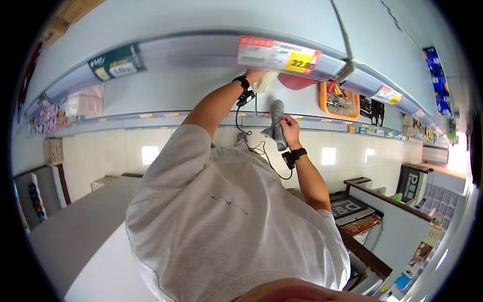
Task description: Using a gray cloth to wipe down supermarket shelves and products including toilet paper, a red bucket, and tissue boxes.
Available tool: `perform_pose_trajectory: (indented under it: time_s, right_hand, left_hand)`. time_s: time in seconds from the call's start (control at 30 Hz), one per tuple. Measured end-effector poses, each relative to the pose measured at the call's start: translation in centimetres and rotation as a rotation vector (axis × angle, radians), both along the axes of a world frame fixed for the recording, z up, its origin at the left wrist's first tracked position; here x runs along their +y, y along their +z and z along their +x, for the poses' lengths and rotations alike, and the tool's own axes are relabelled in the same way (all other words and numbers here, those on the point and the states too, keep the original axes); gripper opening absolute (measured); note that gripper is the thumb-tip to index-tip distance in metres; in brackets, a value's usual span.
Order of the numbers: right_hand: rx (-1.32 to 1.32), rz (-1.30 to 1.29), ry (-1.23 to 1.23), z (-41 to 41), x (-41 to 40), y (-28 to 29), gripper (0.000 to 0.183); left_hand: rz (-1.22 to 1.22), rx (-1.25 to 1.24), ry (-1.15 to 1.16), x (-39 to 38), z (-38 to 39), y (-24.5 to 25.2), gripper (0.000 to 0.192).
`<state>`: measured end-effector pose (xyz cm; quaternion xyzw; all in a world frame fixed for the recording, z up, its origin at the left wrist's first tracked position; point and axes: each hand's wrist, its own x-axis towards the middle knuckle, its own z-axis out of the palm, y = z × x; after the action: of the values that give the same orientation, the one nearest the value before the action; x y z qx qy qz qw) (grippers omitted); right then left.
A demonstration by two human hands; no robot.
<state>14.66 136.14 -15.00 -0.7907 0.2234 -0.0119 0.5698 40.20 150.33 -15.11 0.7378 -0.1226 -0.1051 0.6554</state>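
Note:
My right hand (290,130) is closed around a bunched grey cloth (277,122) at the front edge of a shelf board. The cloth hangs partly over that edge, above the floor. My left hand (255,74) reaches in beneath the upper shelf, and the shelf's price strip hides its fingers. Right beside it is a pale cream object (266,82), partly covered, whose kind I cannot make out; whether the hand grips it is hidden. A rounded pinkish-red item (296,82) lies to the right of that, also cut off by the strip.
An orange plastic basket (323,104) holding small packaged goods stands on the shelf to the right. Above my hands runs the upper shelf edge with a price label (277,54). A black cable (260,149) loops between my two wrist straps. Stacked packs (85,102) sit at left.

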Motion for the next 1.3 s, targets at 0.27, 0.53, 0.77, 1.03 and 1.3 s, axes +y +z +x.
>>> perform_pose_trajectory:
  time_s: [0.27, 0.53, 0.77, 1.03, 1.3]
  right_hand:
    - [-0.573, -0.698, 0.577, 6.2, 7.4, -0.6, 0.041]
    - [-0.232, -0.985, 0.853, 12.7, 17.0, -9.2, 0.051]
    - [0.192, -1.015, 0.643, 28.1, 22.2, -8.1, 0.068]
    - [-0.157, -1.202, 1.011, 28.8, 29.7, -8.8, 0.061]
    - [-0.32, -1.276, 1.199, 27.7, 27.7, -12.0, 0.06]
  left_hand:
    - [0.248, 0.027, 0.11, 14.1, -8.3, -4.1, 0.039]
    - [0.68, -0.161, 0.449, 25.3, -17.9, -7.0, 0.055]
    - [0.812, -0.17, 0.305, 25.1, -19.3, -9.0, 0.055]
    - [0.628, -0.202, 0.347, 24.9, -19.1, -9.4, 0.044]
    - [0.379, -0.24, 0.409, 31.7, -21.6, -9.4, 0.019]
